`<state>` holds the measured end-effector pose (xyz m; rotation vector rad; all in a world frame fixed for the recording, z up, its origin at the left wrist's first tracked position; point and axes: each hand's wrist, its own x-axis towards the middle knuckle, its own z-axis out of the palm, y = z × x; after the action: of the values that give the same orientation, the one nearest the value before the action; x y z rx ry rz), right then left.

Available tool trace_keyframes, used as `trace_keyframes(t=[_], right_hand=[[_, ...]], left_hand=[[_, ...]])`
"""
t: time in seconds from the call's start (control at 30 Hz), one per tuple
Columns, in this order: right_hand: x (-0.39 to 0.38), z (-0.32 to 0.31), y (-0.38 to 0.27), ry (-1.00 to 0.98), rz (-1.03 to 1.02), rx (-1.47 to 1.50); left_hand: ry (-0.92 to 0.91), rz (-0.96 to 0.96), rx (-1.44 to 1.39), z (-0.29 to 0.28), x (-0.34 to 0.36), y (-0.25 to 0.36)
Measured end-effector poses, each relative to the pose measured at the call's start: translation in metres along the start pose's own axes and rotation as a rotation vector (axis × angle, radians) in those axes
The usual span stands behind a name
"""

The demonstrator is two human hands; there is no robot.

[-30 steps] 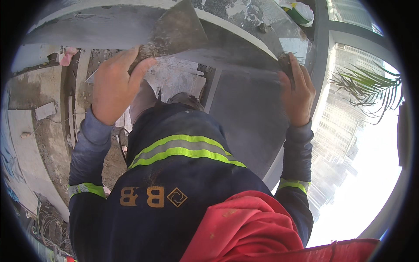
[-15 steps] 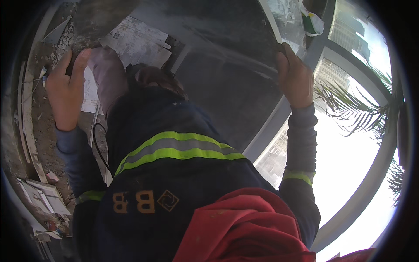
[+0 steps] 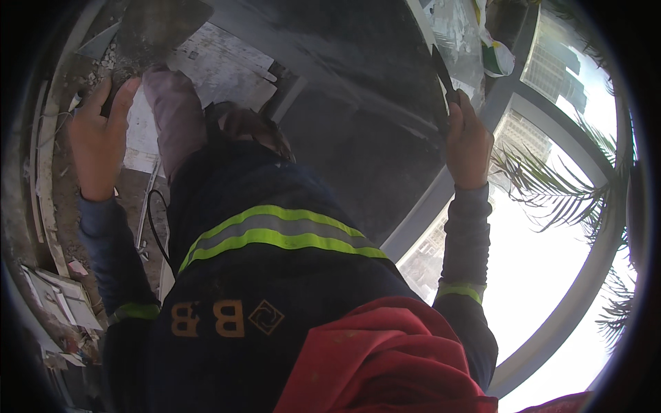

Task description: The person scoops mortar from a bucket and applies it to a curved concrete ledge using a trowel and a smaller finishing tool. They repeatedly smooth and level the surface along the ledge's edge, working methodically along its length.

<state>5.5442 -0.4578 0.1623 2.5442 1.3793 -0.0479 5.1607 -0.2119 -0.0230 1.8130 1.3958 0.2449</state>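
Observation:
My left hand [image 3: 98,141] is at the upper left, its fingers wrapped round the handle of a wide, grey-crusted putty knife [image 3: 157,29], whose blade points up. My right hand [image 3: 468,144] grips a dark, thin-bladed scraper [image 3: 444,72], seen nearly edge-on beside the dark grey surface [image 3: 351,158]. Below my hands are my trousered leg [image 3: 177,117], my dark jacket with reflective bands and a red cloth at the lower right.
A pale, dirty board [image 3: 227,65] lies beyond my leg. Rubble, strips and scraps [image 3: 65,296] litter the left side. At the right are window framing [image 3: 564,120], palm fronds [image 3: 540,186] and buildings outside. A white-and-green sack [image 3: 497,56] sits at the upper right.
Since a second ago my left hand and its putty knife have swung left, off the upper ledge, as the view shifted. Lately my right hand has dropped slightly, showing more of its scraper.

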Motion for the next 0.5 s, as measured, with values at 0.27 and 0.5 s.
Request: trace_keyframes(t=[0.27,0.5], right_hand=[[0.033,-0.015,-0.017,-0.099,-0.163,0.105],[0.065,-0.041,-0.009,-0.261,-0.038,0.08]], left_hand=[[-0.037,0.159,-0.039,-0.003,0.014,0.019],[-0.031,0.082,-0.002,-0.009,0.033,0.009]])
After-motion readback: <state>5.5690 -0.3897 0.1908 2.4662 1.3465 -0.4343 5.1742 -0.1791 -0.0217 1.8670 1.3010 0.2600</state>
